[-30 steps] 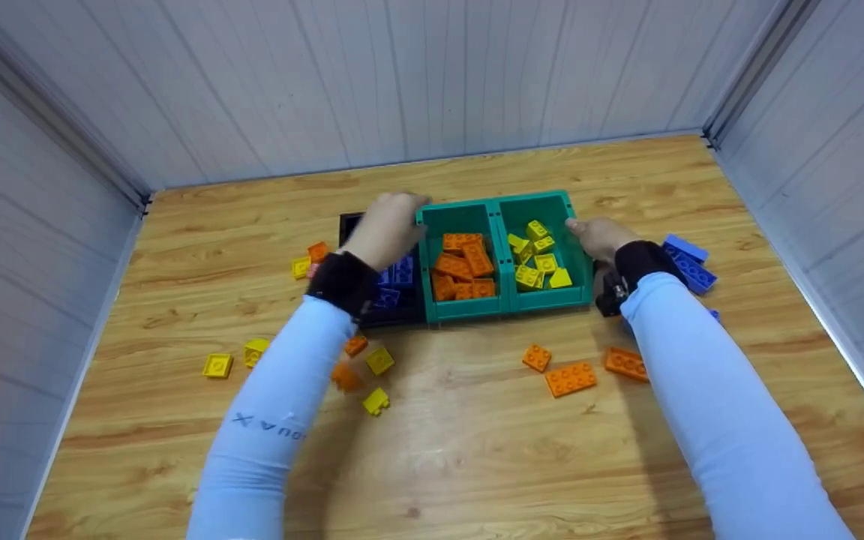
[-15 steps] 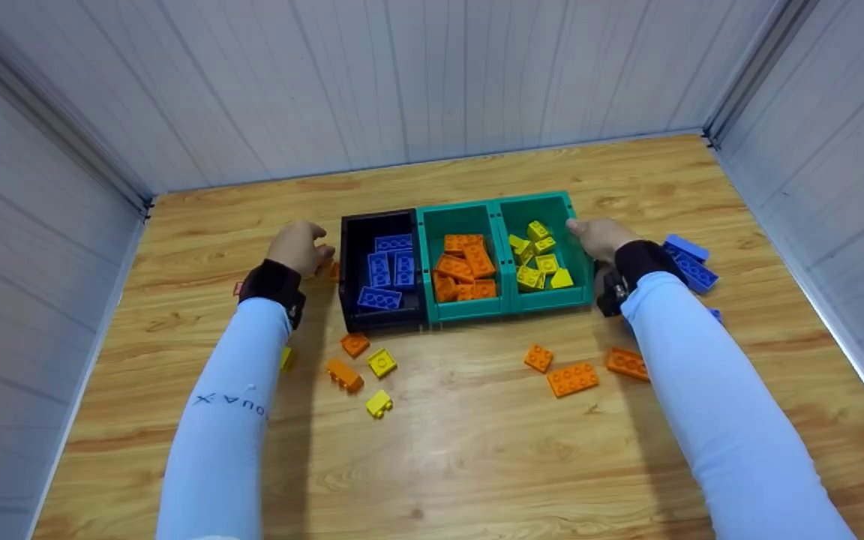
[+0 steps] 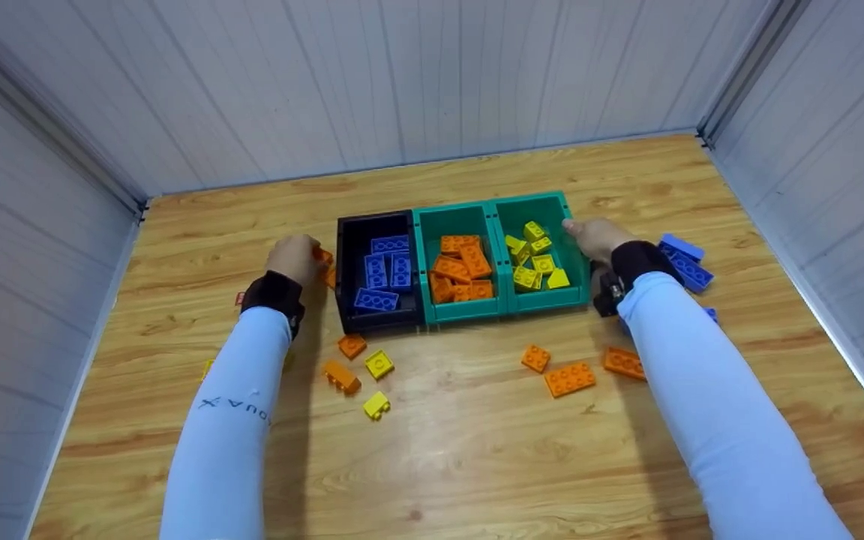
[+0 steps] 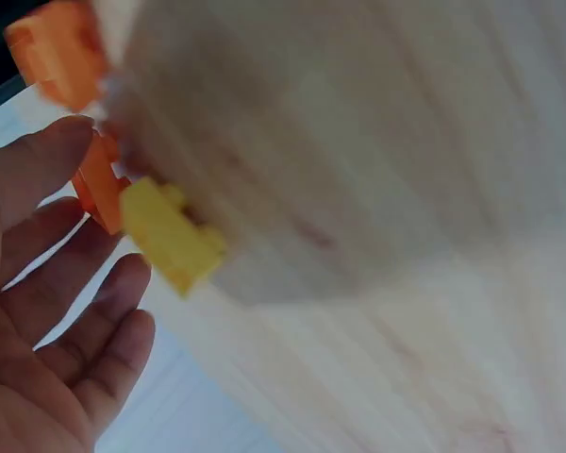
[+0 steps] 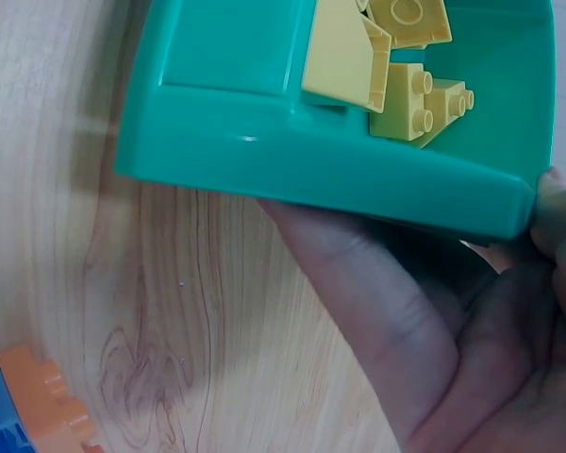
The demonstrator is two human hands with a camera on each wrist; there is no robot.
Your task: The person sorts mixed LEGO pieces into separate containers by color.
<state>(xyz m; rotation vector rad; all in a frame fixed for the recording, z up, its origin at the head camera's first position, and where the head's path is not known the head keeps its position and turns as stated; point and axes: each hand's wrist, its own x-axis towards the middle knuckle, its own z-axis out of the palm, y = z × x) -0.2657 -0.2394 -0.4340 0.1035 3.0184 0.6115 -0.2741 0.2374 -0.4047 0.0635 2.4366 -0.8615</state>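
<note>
fairly bright; soft shadows, pale sheen on tabletop (image 3: 439, 457); left wrist view blurry.

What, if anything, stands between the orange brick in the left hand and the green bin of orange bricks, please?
The black bin, holding blue bricks, stands between that orange brick and the middle green bin.

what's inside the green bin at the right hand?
Only yellow bricks show in the green bin, loosely piled; the right hand grips its outer side. Anything beneath the upper bricks is covered, so can't tell.
</note>
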